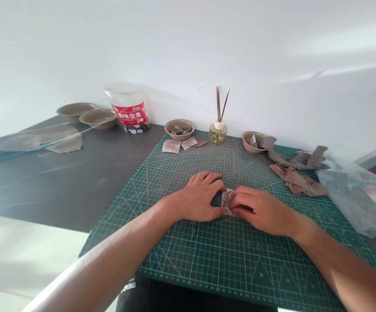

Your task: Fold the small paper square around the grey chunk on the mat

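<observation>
here's the small cloth [227, 202] on the green mat [207, 251], right between both hands, its visible strip running away from the body. right hand [259, 208] pinching its right side; left hand [202, 198] touching the left corners, thumb and forefinger apart, can't tell if gripping. both equally near!

Mat [207, 253] dark green, pale grid, darker triangles [290, 281] by its front right corner. Scrap [227, 201] mid-mat: mottled whitish-brown (pinkish from where I stand). Far edge: tan bowl [179, 137], yellow-green bottle [217, 135]. Table [93, 182] dark grey; jar label [130, 113] red, white characters.
</observation>
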Demonstrator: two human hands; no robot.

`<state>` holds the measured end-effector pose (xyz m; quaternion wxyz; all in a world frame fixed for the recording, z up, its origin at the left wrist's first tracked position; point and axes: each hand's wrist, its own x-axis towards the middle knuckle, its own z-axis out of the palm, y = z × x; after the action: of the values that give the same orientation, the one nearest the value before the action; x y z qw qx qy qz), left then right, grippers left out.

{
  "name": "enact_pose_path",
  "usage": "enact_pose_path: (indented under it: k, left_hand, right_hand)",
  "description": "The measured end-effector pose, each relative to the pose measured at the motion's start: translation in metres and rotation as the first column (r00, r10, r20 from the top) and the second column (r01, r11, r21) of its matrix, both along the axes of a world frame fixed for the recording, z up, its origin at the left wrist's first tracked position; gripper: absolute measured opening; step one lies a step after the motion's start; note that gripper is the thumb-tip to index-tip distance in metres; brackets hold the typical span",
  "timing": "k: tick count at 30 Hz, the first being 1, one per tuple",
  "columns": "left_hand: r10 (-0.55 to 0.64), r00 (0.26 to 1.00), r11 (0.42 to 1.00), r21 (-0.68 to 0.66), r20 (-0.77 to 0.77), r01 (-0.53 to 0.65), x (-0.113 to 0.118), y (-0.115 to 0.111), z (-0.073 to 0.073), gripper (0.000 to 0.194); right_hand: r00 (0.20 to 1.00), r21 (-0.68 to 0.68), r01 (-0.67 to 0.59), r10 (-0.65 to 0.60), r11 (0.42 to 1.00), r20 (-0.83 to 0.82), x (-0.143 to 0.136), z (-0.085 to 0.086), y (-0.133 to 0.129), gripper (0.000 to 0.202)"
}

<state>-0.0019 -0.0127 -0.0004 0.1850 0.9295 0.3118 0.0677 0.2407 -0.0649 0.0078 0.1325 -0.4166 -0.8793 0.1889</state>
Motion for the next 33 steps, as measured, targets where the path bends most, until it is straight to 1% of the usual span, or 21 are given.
enact_pose_path:
  k: [2,5,6,7,11,13,16,18,22,23,26,28,32,33]
  left_hand:
    - [0.004,1.000,1.000,-0.002,-0.001,-0.004,0.000,0.000,-0.001,0.051]
    - [0.011,1.000,1.000,0.000,-0.003,-0.011,0.000,0.001,-0.001,0.051]
    - [0.010,1.000,1.000,0.000,-0.003,-0.010,0.000,0.001,-0.002,0.051]
    - [0.007,1.000,1.000,-0.002,-0.003,-0.007,0.000,0.001,-0.002,0.051]
    - [0.003,1.000,1.000,-0.009,-0.012,-0.003,0.000,0.001,-0.001,0.052]
    - [0.006,1.000,1.000,-0.002,-0.014,-0.006,0.000,0.002,-0.002,0.053]
    - [0.004,1.000,1.000,0.006,-0.016,-0.004,0.000,0.002,-0.002,0.053]
    - [0.001,1.000,1.000,0.004,-0.018,-0.001,0.000,0.002,-0.001,0.053]
    - [-0.005,1.000,1.000,0.008,-0.017,0.006,0.000,0.002,-0.001,0.052]
    - [-0.005,1.000,1.000,0.010,-0.017,0.005,0.000,0.002,0.000,0.051]
    - [-0.004,1.000,1.000,0.014,-0.023,0.004,0.000,0.002,0.000,0.051]
    - [-0.003,1.000,1.000,0.009,-0.028,0.004,0.001,0.002,0.001,0.052]
    - [-0.002,0.999,1.000,-0.002,-0.033,0.002,0.001,0.002,0.001,0.052]
    - [0.000,0.999,1.000,-0.002,-0.034,-0.001,0.001,0.002,0.001,0.052]
  right_hand:
    - [1.000,0.039,0.023,-0.024,0.999,0.008,-0.002,-0.002,0.000,0.011]
    - [0.992,0.097,0.126,-0.128,0.987,0.013,0.003,-0.004,0.004,0.009]
    - [0.990,0.098,0.140,-0.142,0.985,0.013,0.005,-0.004,0.005,0.008]
    - [0.991,0.089,0.131,-0.132,0.987,0.014,0.005,-0.004,0.005,0.008]
    - [1.000,0.047,0.011,-0.012,0.999,0.018,-0.002,-0.003,0.000,0.010]
    - [0.999,0.070,0.024,-0.026,0.997,0.029,-0.004,-0.003,0.000,0.011]
    - [0.992,0.114,0.115,-0.120,0.987,0.039,-0.001,-0.003,0.002,0.011]
    - [0.990,0.120,0.135,-0.140,0.984,0.036,0.000,-0.004,0.002,0.011]
    - [0.998,0.084,0.058,-0.060,0.995,0.022,-0.004,-0.005,0.001,0.011]
    - [0.998,0.082,0.057,-0.059,0.995,0.023,-0.003,-0.005,0.002,0.011]
    - [0.991,0.095,0.121,-0.125,0.988,0.037,0.003,-0.002,0.005,0.008]
    - [0.990,0.081,0.132,-0.135,0.988,0.036,0.007,-0.001,0.005,0.007]
    - [1.000,0.029,0.022,-0.022,0.999,-0.001,-0.001,0.000,0.001,0.008]
    - [1.000,0.029,0.012,-0.012,0.999,-0.003,-0.003,-0.001,0.000,0.009]
